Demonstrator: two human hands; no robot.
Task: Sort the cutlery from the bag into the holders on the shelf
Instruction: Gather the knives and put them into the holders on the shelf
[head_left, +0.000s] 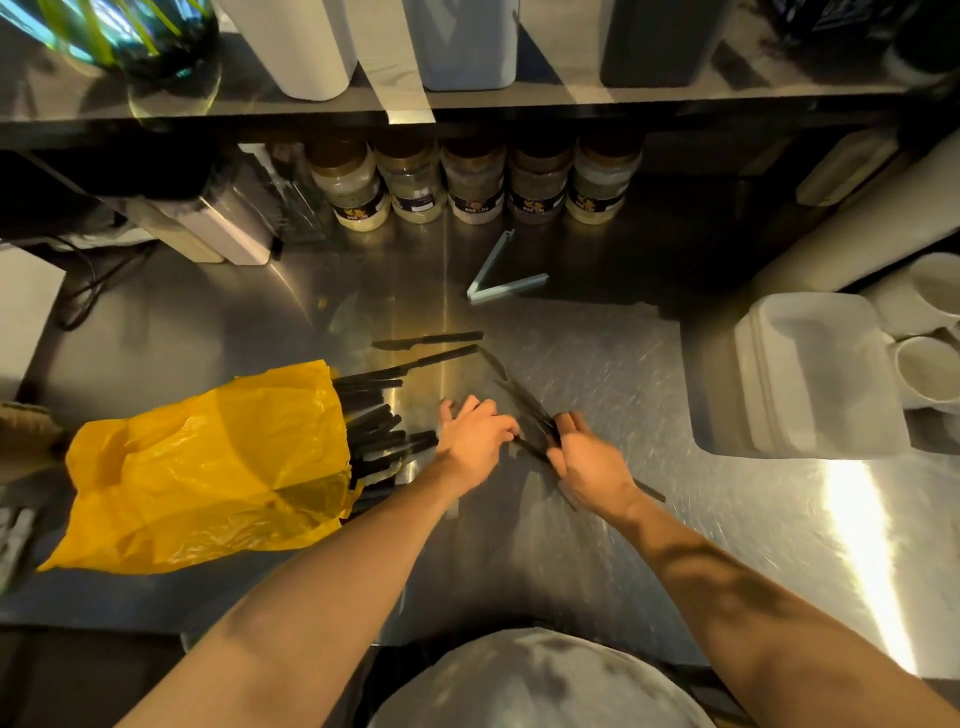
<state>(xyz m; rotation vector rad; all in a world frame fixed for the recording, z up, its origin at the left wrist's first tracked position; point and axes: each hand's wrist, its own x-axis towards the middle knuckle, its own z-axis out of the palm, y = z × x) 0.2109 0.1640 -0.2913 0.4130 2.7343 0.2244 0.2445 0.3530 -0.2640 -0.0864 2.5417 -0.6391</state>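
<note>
A yellow plastic bag lies on the steel counter at the left, with several black plastic cutlery pieces spilling from its open end. Two black knives lie loose beyond it. My right hand grips a bundle of black knives, blades pointing away. Just left of that bundle, my left hand hovers with curled fingers, its fingertips at the bundle's near part. White holders and a dark holder stand on the shelf above.
A row of spice jars stands under the shelf at the back. A pale bag clip lies open on the counter. White foam boxes and cups fill the right side. A glass vase sits top left.
</note>
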